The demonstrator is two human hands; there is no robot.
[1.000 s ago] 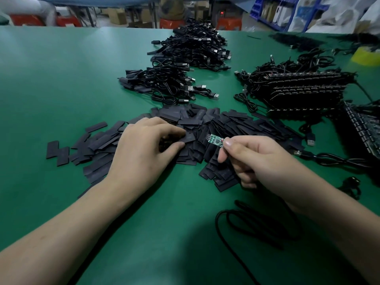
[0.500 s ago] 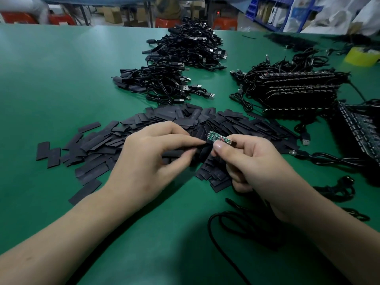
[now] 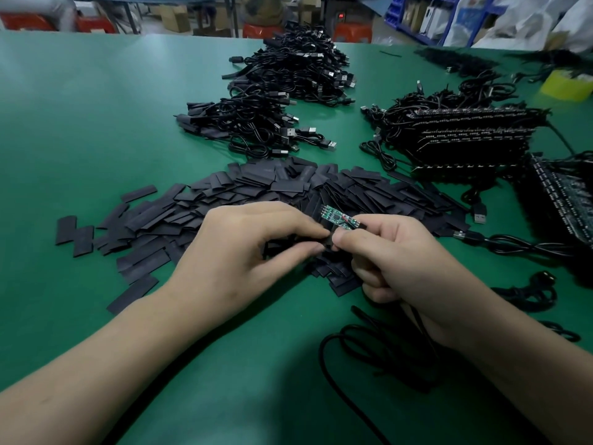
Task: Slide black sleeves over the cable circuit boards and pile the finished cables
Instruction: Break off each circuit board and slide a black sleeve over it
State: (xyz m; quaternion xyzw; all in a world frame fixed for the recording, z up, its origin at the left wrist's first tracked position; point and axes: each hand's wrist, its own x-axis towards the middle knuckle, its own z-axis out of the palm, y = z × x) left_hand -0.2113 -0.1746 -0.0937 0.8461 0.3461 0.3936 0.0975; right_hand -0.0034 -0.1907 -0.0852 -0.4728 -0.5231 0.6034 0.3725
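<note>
Right hand [image 3: 401,261] around circuit board [image 3: 337,216], sleeve [image 3: 326,243] just below in left hand [image 3: 244,248]

Single head-worn, wide-angle view. The camera looked forward and down from above the near edge of the green table [image 3: 96,130], facing its far side. The left hand [image 3: 244,252] and right hand [image 3: 407,261] lay close beneath the lens at centre frame, with the forearms entering from the lower corners. The far table edge and blue shelving [image 3: 414,17] ran along the top.
</note>
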